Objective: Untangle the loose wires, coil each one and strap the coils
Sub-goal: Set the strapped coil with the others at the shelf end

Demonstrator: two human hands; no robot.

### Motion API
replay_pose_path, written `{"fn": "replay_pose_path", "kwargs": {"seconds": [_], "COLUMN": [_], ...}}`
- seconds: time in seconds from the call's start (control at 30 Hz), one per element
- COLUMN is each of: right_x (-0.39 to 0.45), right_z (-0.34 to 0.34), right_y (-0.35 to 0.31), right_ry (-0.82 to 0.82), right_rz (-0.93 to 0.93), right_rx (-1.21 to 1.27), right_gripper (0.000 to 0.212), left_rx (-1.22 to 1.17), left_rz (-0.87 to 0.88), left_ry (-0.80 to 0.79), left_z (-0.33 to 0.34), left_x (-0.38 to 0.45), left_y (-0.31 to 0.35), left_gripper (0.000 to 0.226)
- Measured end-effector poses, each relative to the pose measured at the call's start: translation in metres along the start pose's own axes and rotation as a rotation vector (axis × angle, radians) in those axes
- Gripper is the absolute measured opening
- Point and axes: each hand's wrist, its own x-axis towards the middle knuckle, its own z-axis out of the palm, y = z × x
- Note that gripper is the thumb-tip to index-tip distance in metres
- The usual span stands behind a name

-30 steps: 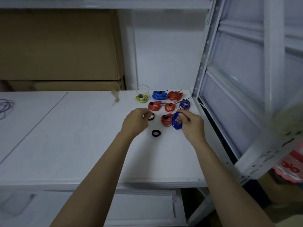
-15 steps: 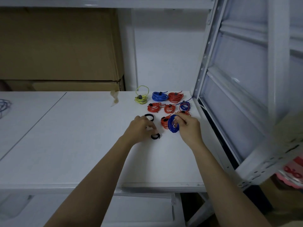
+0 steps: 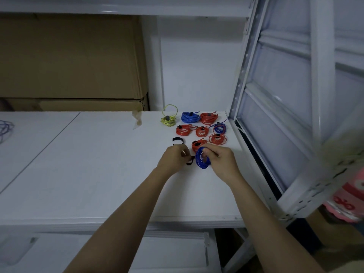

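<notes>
My right hand (image 3: 221, 161) grips a blue wire coil (image 3: 201, 161) upright just above the white table (image 3: 98, 174). My left hand (image 3: 173, 159) pinches a black strap (image 3: 190, 160) beside that coil. A second black strap (image 3: 177, 140) lies curled on the table just behind my left hand. Behind the hands lie several strapped coils: a yellow coil (image 3: 168, 119), a blue coil (image 3: 189, 117), a red coil (image 3: 208, 117), two red coils (image 3: 183, 129) (image 3: 202, 131), a blue-and-red coil (image 3: 219, 128), and two more red coils (image 3: 217, 138) (image 3: 197, 145).
A white metal rack frame (image 3: 239, 91) bounds the table on the right. Cardboard boxes (image 3: 69, 62) stand at the back left. Loose bluish wire (image 3: 5, 128) lies at the far left edge. A scrap of tape (image 3: 137, 119) sits mid-back of the table.
My left hand dropped from the farther black strap to the nearer one and picked it up. My right hand brought the blue coil toward me and leftward, uncovering a red coil behind.
</notes>
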Motion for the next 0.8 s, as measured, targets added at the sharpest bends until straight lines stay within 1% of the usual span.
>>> {"fn": "replay_pose_path", "kwargs": {"seconds": [0.07, 0.17, 0.23, 0.37, 0.5, 0.6, 0.7, 0.8], "right_x": [-0.006, -0.013, -0.016, -0.018, -0.024, -0.025, -0.028, -0.032], "right_z": [0.004, 0.009, 0.010, 0.007, 0.002, -0.001, -0.003, -0.003], "right_y": [-0.003, -0.009, -0.014, -0.019, -0.023, -0.023, -0.024, -0.028], "right_ry": [-0.003, -0.012, -0.022, 0.027, 0.045, 0.079, 0.098, 0.078], "right_rz": [-0.004, -0.033, -0.059, -0.069, -0.104, -0.069, -0.027, -0.011], "right_rx": [0.053, 0.105, 0.102, 0.105, 0.098, 0.123, 0.172, 0.282], "right_gripper": [0.020, 0.021, 0.020, 0.022, 0.022, 0.023, 0.023, 0.024], "left_rx": [-0.149, -0.315, -0.368, -0.458, -0.452, -0.416, -0.351, -0.291], "left_rz": [0.017, 0.030, 0.049, 0.078, 0.105, 0.129, 0.174, 0.211], "left_ry": [0.068, 0.098, 0.114, 0.158, 0.132, 0.106, 0.130, 0.224], "left_z": [-0.001, -0.005, -0.006, -0.007, -0.006, -0.003, 0.000, 0.001], "left_x": [-0.007, -0.015, -0.021, -0.030, -0.034, -0.037, -0.041, -0.045], "left_y": [0.002, 0.007, 0.009, 0.011, 0.015, 0.019, 0.023, 0.026], "left_gripper": [0.002, 0.007, 0.013, 0.012, 0.024, 0.033, 0.033, 0.026]}}
